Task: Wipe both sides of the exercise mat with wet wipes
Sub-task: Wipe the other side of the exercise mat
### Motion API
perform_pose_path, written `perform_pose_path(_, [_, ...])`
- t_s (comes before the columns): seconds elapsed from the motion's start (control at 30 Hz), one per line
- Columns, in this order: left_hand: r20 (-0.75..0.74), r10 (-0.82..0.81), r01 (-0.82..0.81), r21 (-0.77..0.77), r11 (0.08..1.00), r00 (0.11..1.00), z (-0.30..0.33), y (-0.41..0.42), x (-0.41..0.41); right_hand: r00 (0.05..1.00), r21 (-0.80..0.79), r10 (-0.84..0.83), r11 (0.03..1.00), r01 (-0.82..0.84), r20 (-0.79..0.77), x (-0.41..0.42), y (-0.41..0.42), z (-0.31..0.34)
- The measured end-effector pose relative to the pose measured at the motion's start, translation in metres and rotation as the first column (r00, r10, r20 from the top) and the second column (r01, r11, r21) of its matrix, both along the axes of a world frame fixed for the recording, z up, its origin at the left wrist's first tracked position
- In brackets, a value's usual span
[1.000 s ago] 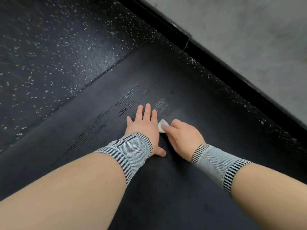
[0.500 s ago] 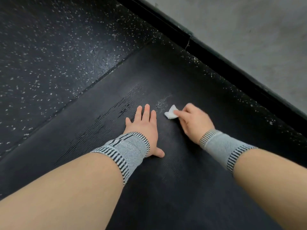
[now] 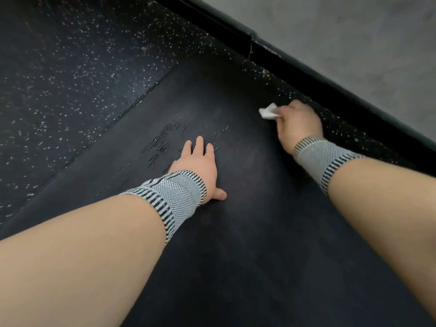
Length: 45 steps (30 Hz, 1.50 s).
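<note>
Here the black exercise mat (image 3: 247, 232) covers speckled rubber floor (image 3: 70, 79).

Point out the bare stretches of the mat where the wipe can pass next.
Free: the mat between the two forearms, and the far end beyond the left hand, up to the speckled floor. Crowded: the edge by the baseboard, where the right hand holds the wipe.

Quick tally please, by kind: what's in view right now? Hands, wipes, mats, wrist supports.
Hands: 2, left hand flat on the mat, right hand holding the wipe
Wet wipes: 1, white wet wipe
Exercise mats: 1, black exercise mat
Wrist supports: 2, left wrist support, right wrist support
Total: 6
</note>
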<state>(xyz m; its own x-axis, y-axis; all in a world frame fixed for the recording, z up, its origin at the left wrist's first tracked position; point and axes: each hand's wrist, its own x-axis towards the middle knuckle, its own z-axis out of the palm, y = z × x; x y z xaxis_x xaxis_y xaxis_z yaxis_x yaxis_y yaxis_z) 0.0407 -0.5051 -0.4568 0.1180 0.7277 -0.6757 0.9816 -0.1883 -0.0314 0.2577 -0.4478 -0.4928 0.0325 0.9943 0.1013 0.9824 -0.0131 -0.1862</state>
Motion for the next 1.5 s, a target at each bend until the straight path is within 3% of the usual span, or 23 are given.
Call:
perform_pose_path(0.07, [-0.063, -0.003, 0.002, -0.017, 1.0, 0.998, 0.002, 0.003, 0.007, 0.982, -0.038, -0.187, 0.982, 0.186, -0.03, 0.008, 0.016, 0.001])
perform_pose_path(0.1, [-0.086, 0.0, -0.002, -0.025, 1.0, 0.996, 0.003, 0.005, 0.009, 0.979, -0.045, -0.198, 0.979, 0.196, -0.045, 0.004, 0.014, 0.002])
perform_pose_path(0.13, [-0.104, 0.004, -0.008, -0.04, 0.999, 0.995, 0.004, 0.006, 0.012, 0.99, -0.046, -0.133, 0.99, 0.131, -0.055, -0.004, 0.007, 0.0])
perform_pose_path(0.23, [-0.144, 0.024, -0.034, -0.069, 0.997, 0.989, 0.007, 0.008, 0.019, 0.949, -0.079, 0.299, 0.948, -0.307, -0.102, -0.025, -0.031, -0.002])
perform_pose_path(0.3, [-0.165, 0.029, -0.043, -0.079, 0.996, 0.986, 0.009, 0.011, 0.022, 0.913, -0.086, 0.393, 0.911, -0.402, -0.104, -0.014, -0.029, -0.006])
perform_pose_path(0.4, [-0.179, 0.019, -0.037, -0.095, 0.995, 0.984, 0.01, 0.012, 0.022, 0.994, -0.041, 0.091, 0.995, -0.094, -0.052, 0.019, 0.011, -0.022])
perform_pose_path(0.5, [-0.183, -0.003, -0.011, -0.078, 0.997, 0.983, 0.005, 0.012, 0.018, 0.989, -0.028, -0.144, 0.989, 0.143, -0.044, 0.032, 0.017, -0.023])
perform_pose_path(0.6, [-0.139, -0.006, -0.001, -0.052, 0.999, 0.99, 0.005, 0.009, 0.012, 1.0, -0.051, -0.022, 0.998, 0.022, -0.011, 0.011, -0.024, -0.009])
perform_pose_path(0.77, [-0.073, -0.014, 0.013, -0.012, 1.0, 0.997, 0.004, 0.001, 0.001, 0.89, -0.079, 0.447, 0.888, -0.454, -0.089, -0.007, -0.083, -0.001])
perform_pose_path(0.8, [-0.066, -0.014, 0.014, -0.005, 1.0, 0.998, 0.004, 0.001, 0.0, 0.915, -0.089, 0.397, 0.911, -0.402, -0.065, -0.001, -0.075, 0.0])
perform_pose_path(0.87, [-0.056, -0.015, 0.016, 0.011, 1.0, 0.998, 0.005, 0.001, 0.0, 0.996, -0.084, 0.086, 0.993, -0.088, -0.024, 0.012, -0.057, 0.0])
perform_pose_path(0.93, [-0.058, -0.027, 0.028, 0.022, 0.999, 0.998, 0.003, 0.0, -0.001, 0.982, -0.1, -0.189, 0.977, 0.189, 0.017, 0.013, -0.052, 0.002])
perform_pose_path(0.97, [-0.059, -0.037, 0.039, 0.024, 0.999, 0.998, 0.003, 0.0, -0.003, 0.98, -0.103, -0.197, 0.975, 0.199, 0.031, 0.001, -0.058, 0.002])
perform_pose_path(1.07, [-0.062, -0.108, 0.109, 0.009, 0.994, 0.992, 0.009, -0.002, -0.011, 0.996, -0.21, 0.085, 0.974, -0.09, -0.033, -0.054, -0.112, 0.009])
perform_pose_path(1.13, [-0.094, -0.209, 0.211, 0.011, 0.977, 0.973, 0.017, -0.005, -0.025, 0.908, -0.241, 0.386, 0.877, -0.415, -0.16, -0.086, -0.159, 0.012])
perform_pose_path(1.2, [-0.138, -0.326, 0.332, 0.025, 0.943, 0.935, 0.028, -0.014, -0.043, 0.83, -0.233, 0.542, 0.797, -0.557, -0.131, -0.09, -0.166, 0.012])
perform_pose_path(1.23, [-0.156, -0.375, 0.384, 0.029, 0.923, 0.914, 0.034, -0.02, -0.054, 0.859, -0.243, 0.503, 0.825, -0.511, -0.099, -0.085, -0.155, 0.011])
perform_pose_path(1.3, [-0.175, -0.429, 0.441, 0.033, 0.897, 0.886, 0.042, -0.032, -0.077, 0.975, -0.236, 0.206, 0.946, -0.221, -0.087, -0.073, -0.128, 0.007])
perform_pose_path(1.37, [-0.174, -0.39, 0.401, 0.031, 0.915, 0.904, 0.039, -0.046, -0.096, 0.984, -0.187, -0.139, 0.975, 0.117, -0.113, -0.069, -0.113, 0.006])
perform_pose_path(1.4, [-0.161, -0.34, 0.349, 0.032, 0.936, 0.927, 0.034, -0.052, -0.103, 0.976, -0.171, -0.179, 0.973, 0.156, -0.124, -0.079, -0.116, 0.008])
perform_pose_path(1.43, [-0.135, -0.284, 0.291, 0.035, 0.956, 0.949, 0.027, -0.057, -0.107, 0.983, -0.186, -0.131, 0.977, 0.105, -0.131, -0.096, -0.125, 0.011])
perform_pose_path(1.5, [-0.068, -0.209, 0.212, 0.039, 0.977, 0.976, 0.014, -0.069, -0.111, 0.97, -0.231, 0.18, 0.949, -0.215, -0.166, -0.138, -0.158, 0.013])
